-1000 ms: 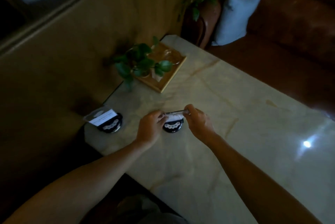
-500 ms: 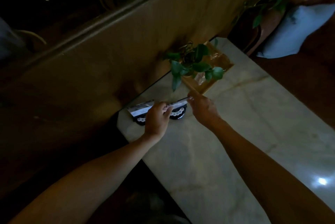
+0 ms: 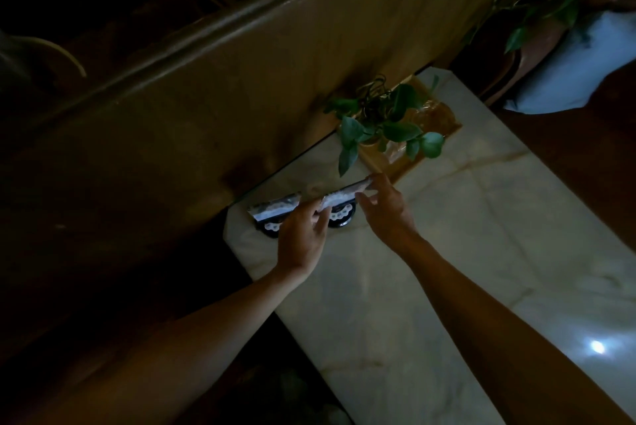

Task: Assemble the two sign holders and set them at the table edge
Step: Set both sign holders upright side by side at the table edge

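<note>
Two sign holders stand side by side at the far-left edge of the marble table (image 3: 447,270). Each has a round black base with white dots and a clear card panel. The left sign holder (image 3: 272,213) is partly hidden behind my left hand (image 3: 303,239). The right sign holder (image 3: 340,204) sits between my hands. My left hand pinches the left end of its panel and my right hand (image 3: 385,211) pinches the right end with thumb and fingers.
A potted green plant (image 3: 382,125) on a wooden tray (image 3: 444,122) stands just beyond my right hand. A wooden wall panel (image 3: 206,115) runs along the table's left edge. A pale cushion (image 3: 571,77) lies on a brown sofa at the far right.
The second holder has moved from the table's middle to the left edge, next to the first one. Both hands still grip its panel. The camera has swung left.
</note>
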